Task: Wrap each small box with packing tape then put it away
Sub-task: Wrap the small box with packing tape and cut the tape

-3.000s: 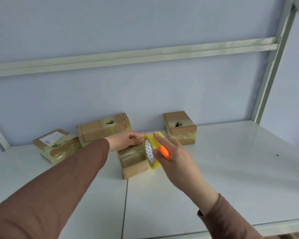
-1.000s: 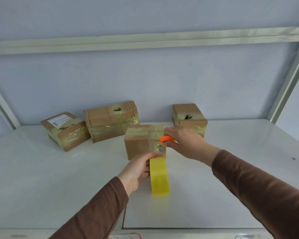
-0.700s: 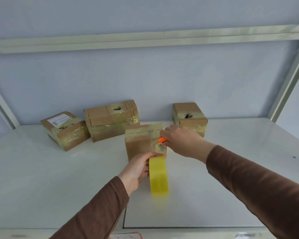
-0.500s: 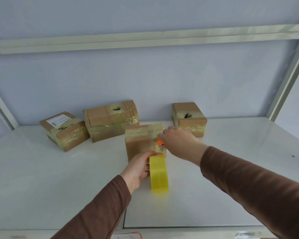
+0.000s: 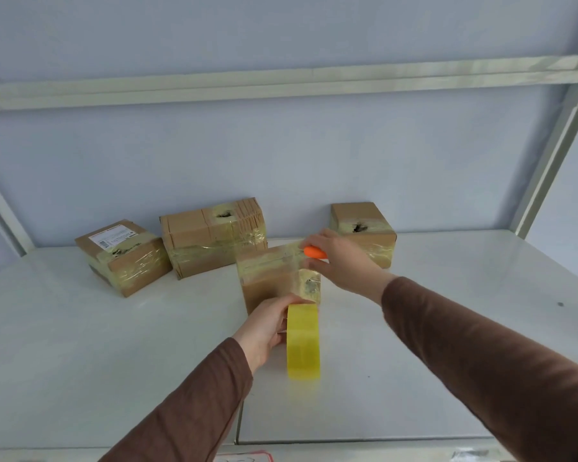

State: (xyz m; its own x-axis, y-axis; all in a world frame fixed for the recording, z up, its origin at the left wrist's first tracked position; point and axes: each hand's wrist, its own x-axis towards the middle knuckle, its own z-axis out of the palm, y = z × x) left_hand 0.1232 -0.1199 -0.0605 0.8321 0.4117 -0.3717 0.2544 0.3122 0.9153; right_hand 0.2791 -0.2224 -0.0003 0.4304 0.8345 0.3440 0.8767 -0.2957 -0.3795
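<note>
Box (image 5: 274, 278) mid-wrap: left hand (image 5: 267, 325) grips tape roll (image 5: 303, 341), right hand (image 5: 341, 261) clamps orange cutter (image 5: 314, 252); slack strip may wrinkle.

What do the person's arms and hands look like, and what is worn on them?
Both arms wear long brown sleeves of a plain, soft-looking fabric, without print or markings, that end at the wrists. The left hand and the right hand are bare: no gloves, and no rings, watch or bracelet can be seen from this view.
</note>
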